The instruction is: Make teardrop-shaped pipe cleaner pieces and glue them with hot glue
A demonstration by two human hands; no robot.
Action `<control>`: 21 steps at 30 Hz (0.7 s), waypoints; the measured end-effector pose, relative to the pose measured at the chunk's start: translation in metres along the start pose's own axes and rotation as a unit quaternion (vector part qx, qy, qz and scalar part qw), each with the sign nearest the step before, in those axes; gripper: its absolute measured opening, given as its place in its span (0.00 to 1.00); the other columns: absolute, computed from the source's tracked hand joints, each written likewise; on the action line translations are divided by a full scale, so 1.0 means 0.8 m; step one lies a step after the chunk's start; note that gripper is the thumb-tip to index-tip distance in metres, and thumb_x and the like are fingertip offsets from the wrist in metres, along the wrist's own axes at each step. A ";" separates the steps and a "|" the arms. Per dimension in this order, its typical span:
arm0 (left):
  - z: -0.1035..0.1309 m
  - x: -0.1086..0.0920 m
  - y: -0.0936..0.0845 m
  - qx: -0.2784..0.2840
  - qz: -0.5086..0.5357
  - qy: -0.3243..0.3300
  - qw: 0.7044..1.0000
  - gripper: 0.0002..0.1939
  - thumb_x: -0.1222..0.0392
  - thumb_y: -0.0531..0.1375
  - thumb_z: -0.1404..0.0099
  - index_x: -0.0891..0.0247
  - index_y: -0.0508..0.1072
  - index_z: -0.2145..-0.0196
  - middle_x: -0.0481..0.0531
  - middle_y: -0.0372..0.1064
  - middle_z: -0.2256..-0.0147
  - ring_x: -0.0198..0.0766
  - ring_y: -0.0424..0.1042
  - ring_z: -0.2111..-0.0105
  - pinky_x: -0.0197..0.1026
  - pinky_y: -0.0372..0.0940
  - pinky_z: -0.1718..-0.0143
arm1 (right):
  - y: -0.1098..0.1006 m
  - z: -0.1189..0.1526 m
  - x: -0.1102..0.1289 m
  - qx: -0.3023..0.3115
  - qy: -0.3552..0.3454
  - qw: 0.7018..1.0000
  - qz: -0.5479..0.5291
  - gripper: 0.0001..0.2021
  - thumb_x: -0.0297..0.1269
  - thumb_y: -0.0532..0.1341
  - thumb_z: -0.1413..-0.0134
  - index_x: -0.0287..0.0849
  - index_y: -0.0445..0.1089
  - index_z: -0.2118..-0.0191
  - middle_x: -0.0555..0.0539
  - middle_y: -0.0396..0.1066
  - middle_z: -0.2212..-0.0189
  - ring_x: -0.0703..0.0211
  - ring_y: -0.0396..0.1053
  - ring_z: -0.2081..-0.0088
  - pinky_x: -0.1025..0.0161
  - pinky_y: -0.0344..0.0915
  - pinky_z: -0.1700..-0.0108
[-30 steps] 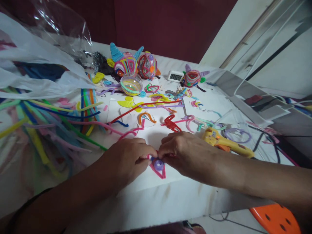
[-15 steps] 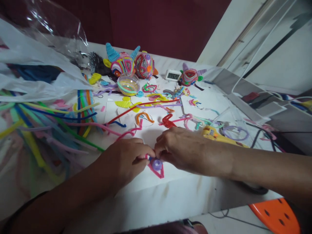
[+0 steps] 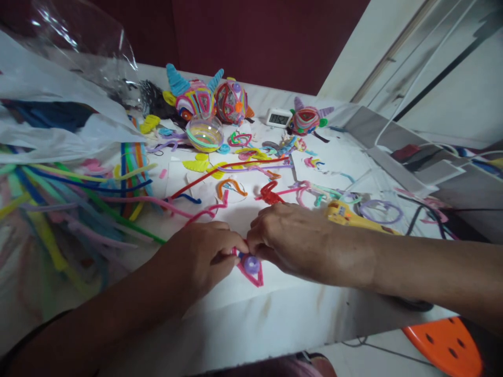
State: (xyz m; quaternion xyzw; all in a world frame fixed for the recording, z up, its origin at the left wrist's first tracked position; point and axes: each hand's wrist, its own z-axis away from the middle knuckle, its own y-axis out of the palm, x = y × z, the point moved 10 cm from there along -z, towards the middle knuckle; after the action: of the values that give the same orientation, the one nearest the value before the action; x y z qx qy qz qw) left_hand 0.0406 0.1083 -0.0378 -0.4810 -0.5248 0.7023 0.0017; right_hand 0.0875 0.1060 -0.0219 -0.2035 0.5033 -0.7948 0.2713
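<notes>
A pink pipe-cleaner outline (image 3: 257,280) with a pointed lower end lies on white paper, with a round purple coil (image 3: 252,264) on it. My left hand (image 3: 208,251) pinches the upper left of this piece, where a bit of blue shows. At its upper right, my right hand (image 3: 275,235) has its fingers pressed together, touching the left fingertips. What the right fingers hold is hidden. Just beyond the hands lie a red pipe-cleaner shape (image 3: 270,193) and an orange arc (image 3: 232,184).
Loose pipe cleaners (image 3: 78,209) spread across the left. Behind stand a clear bowl (image 3: 205,134), decorated balls (image 3: 231,102) and a white digital clock (image 3: 279,118). A yellow tool (image 3: 346,213) lies by my right forearm. An orange perforated object (image 3: 446,345) is below the table edge.
The view has shifted slightly, so most things sit a little further left. Both hands stay close together at the pink and purple piece.
</notes>
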 end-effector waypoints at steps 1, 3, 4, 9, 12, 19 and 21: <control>0.000 0.001 0.000 0.001 -0.004 -0.003 1.000 0.11 0.68 0.55 0.44 0.59 0.77 0.68 0.44 0.68 0.74 0.31 0.65 0.73 0.35 0.54 0.71 | 0.000 0.000 0.000 0.001 0.004 1.000 0.001 0.09 0.26 0.58 0.44 0.42 0.74 0.68 0.47 0.75 0.67 0.53 0.71 0.64 0.61 0.61 0.65; 0.000 0.004 0.002 0.003 -0.009 -0.013 1.000 0.11 0.67 0.55 0.44 0.58 0.77 0.68 0.43 0.67 0.75 0.31 0.64 0.74 0.35 0.53 0.72 | -0.002 -0.001 0.001 0.003 0.008 1.000 0.005 0.08 0.27 0.58 0.44 0.42 0.74 0.69 0.47 0.75 0.68 0.52 0.71 0.63 0.60 0.62 0.65; 0.000 0.006 0.002 0.004 -0.010 -0.019 1.000 0.11 0.66 0.56 0.44 0.58 0.77 0.68 0.43 0.66 0.75 0.31 0.64 0.75 0.35 0.52 0.73 | -0.002 -0.002 0.002 0.005 0.012 1.000 0.008 0.07 0.27 0.58 0.44 0.41 0.74 0.69 0.47 0.75 0.68 0.52 0.71 0.63 0.60 0.62 0.64; 0.000 0.009 0.004 0.002 -0.011 -0.028 1.000 0.10 0.65 0.55 0.45 0.59 0.76 0.70 0.44 0.65 0.76 0.31 0.63 0.76 0.36 0.51 0.74 | -0.003 -0.004 0.000 0.026 0.036 0.999 0.013 0.07 0.27 0.58 0.44 0.41 0.73 0.70 0.46 0.73 0.70 0.52 0.71 0.62 0.59 0.64 0.62; 0.000 0.009 0.005 0.005 -0.001 -0.029 1.000 0.09 0.65 0.55 0.45 0.60 0.76 0.71 0.45 0.65 0.75 0.31 0.63 0.76 0.36 0.52 0.74 | -0.005 -0.006 0.004 0.022 0.017 0.999 0.028 0.08 0.28 0.58 0.44 0.41 0.72 0.72 0.47 0.72 0.73 0.54 0.70 0.65 0.60 0.63 0.64; -0.001 0.006 0.002 0.014 0.000 -0.039 0.999 0.09 0.66 0.54 0.44 0.62 0.75 0.73 0.45 0.63 0.75 0.31 0.62 0.76 0.36 0.51 0.74 | -0.006 -0.008 0.008 0.019 -0.001 0.999 0.049 0.07 0.28 0.60 0.45 0.42 0.72 0.72 0.48 0.72 0.75 0.54 0.71 0.67 0.61 0.62 0.67; -0.001 0.006 0.002 0.013 -0.012 -0.040 0.999 0.09 0.67 0.53 0.44 0.63 0.72 0.75 0.45 0.61 0.76 0.30 0.61 0.76 0.36 0.50 0.74 | -0.006 -0.009 0.010 0.019 0.005 0.999 0.047 0.08 0.27 0.60 0.45 0.40 0.72 0.74 0.46 0.72 0.75 0.54 0.71 0.67 0.61 0.62 0.67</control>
State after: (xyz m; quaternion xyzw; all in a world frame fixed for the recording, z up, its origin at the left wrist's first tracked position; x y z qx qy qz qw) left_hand 0.0390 0.1104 -0.0422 -0.4462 -0.5210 0.7277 -0.0050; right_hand 0.0763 0.1074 -0.0200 -0.1705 0.4985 -0.7916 0.3096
